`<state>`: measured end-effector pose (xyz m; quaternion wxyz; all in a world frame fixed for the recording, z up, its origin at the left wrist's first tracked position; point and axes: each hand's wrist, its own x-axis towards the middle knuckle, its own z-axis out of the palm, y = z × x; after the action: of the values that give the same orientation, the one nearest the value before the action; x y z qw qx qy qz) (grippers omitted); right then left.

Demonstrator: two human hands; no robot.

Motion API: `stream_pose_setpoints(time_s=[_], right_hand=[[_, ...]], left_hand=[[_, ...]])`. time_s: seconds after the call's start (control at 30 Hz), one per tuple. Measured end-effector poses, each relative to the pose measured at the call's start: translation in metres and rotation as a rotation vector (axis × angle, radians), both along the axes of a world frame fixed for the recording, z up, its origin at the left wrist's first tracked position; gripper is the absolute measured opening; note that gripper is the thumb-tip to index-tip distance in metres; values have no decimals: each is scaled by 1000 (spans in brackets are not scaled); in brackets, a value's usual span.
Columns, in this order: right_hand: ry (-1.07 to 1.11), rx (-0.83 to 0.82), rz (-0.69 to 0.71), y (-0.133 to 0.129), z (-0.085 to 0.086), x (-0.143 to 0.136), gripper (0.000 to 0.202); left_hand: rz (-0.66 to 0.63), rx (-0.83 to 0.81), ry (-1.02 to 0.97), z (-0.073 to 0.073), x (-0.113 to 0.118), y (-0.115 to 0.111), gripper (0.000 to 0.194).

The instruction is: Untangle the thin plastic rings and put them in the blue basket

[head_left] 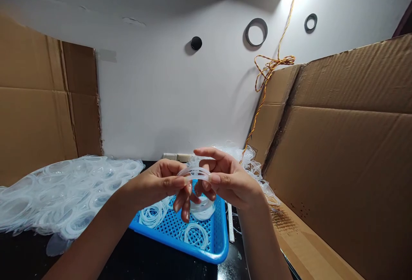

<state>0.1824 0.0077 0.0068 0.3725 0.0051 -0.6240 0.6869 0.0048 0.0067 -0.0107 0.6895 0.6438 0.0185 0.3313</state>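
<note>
Both hands are pinching a translucent curved band, with the left hand (161,181) gripping its left end between thumb and fingers and the right hand (236,181) gripping its right end, one finger stretching out above it. The remaining fingers are hanging loosely curled below. The translucent curved band (195,171) is arching between the two thumbs, above a blue basket (180,246) that is sitting on the black counter (124,252). Inside the basket, a loose coil of thin rings (152,215) is lying toward the left, and a smaller coil (195,235) is resting near the front. A broad heap of translucent rings (96,185) is spreading across the left, beside a cardboard panel (35,112).
</note>
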Motion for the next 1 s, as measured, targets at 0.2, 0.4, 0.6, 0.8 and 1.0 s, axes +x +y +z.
stream_pose_setpoints(time_s=[0.2, 0.4, 0.6, 0.8, 1.0], right_hand=[[26, 13, -1, 4, -2, 2, 31], [56, -3, 57, 4, -2, 2, 30], [19, -17, 15, 2, -2, -2, 33], [-7, -9, -17, 2, -5, -6, 35], [-66, -13, -4, 4, -4, -3, 44]], left_hand=[[39, -15, -54, 1, -3, 2, 15], [17, 3, -69, 1, -4, 5, 10], [-36, -10, 23, 0, -4, 2, 30], [-80, -36, 1, -1, 3, 0, 24], [-31, -82, -55, -3, 0, 2, 25]])
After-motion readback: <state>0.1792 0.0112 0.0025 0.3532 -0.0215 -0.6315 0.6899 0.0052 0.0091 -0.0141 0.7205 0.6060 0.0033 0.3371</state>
